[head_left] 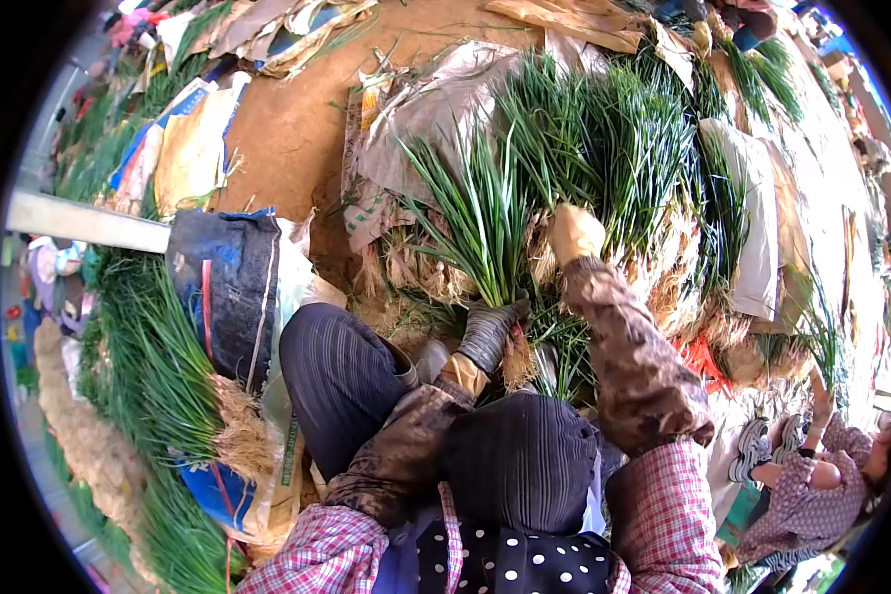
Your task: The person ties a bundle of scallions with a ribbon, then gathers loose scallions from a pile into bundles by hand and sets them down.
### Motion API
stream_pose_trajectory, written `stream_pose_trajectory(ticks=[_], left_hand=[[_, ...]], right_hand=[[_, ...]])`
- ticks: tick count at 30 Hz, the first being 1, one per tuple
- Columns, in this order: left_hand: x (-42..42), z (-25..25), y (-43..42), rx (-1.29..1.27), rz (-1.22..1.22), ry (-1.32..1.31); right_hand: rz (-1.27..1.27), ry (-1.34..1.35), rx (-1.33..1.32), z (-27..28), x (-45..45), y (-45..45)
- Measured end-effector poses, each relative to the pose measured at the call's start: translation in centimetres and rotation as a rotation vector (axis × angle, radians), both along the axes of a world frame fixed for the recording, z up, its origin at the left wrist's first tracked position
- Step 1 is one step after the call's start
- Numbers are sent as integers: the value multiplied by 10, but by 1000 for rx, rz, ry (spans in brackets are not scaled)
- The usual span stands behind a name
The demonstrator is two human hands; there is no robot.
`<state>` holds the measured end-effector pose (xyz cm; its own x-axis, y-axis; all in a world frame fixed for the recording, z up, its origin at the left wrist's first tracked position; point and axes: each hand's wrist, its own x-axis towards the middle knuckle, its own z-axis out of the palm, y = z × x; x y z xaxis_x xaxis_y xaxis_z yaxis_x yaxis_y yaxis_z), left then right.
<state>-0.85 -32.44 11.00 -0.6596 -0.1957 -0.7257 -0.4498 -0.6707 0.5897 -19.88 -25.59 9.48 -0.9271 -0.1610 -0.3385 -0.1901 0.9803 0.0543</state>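
Observation:
My left hand (492, 335), in a grey glove, is closed round a bunch of green onions (485, 223) near its roots. The leaves of the bunch fan upward and the pale roots hang below my fist. My right hand (576, 235), in a pale yellowish glove, lies at the lower edge of a large pile of green onions (634, 139). Its fingers are bent against the stems, and whether they hold any is hidden.
Sacking (445, 89) lies beyond the bunch. At the left are a dark padded cover (223, 287) and more onions (173, 381) with roots. A co-worker (812, 495) sits at the lower right, an arm raised toward onions. Another person's gloved hands show at the top right.

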Motion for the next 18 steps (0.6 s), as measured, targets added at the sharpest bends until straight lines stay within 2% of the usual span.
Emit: stream_pose_trajectory(ticks=[1,2,3,4,5,6,7,8,9,10,11,12,13,14,15,16,17,18], left_hand=[[2,-10,0,-11,-31,4],[4,-29,0,-19,-63,8],[6,-40,0,-26,-91,14],[6,-30,-5,27,-142,28],[3,-42,0,99,-49,101],[-1,-64,9,169,45,174],[-5,-60,11,237,139,248],[0,-55,9,-6,-96,28],[-3,-18,5,-82,-166,-14],[-1,-17,7,-70,-128,-22],[0,-17,9,-58,-89,-28],[-3,-17,12,-123,-66,-44],[-9,-11,10,-175,-223,-325],[-4,-14,15,-181,-109,-189],[2,-23,21,-188,1,-50],[3,-43,23,-48,62,-11],[-2,-38,19,-36,54,3],[-5,-29,15,-23,48,12]], right_hand=[[47,42,-38,-14,18,9],[90,7,-330,-13,41,22],[71,-152,-377,11,63,22],[140,-167,-524,14,85,30],[131,-180,-565,20,103,33],[68,-133,-647,25,113,39],[5,-85,-729,28,120,45],[-164,-136,-835,25,125,49],[-335,-186,-937,21,128,53],[-477,-301,-880,18,128,58],[-400,-171,-936,-12,139,67],[-280,-140,-762,-8,141,67],[-163,-111,-588,-3,142,67],[-187,-137,-431,1,137,66],[-166,-2,-340,-17,133,72],[-91,15,-313,-34,130,87],[-11,37,-286,-43,124,99],[151,-119,-211,-33,121,102]])
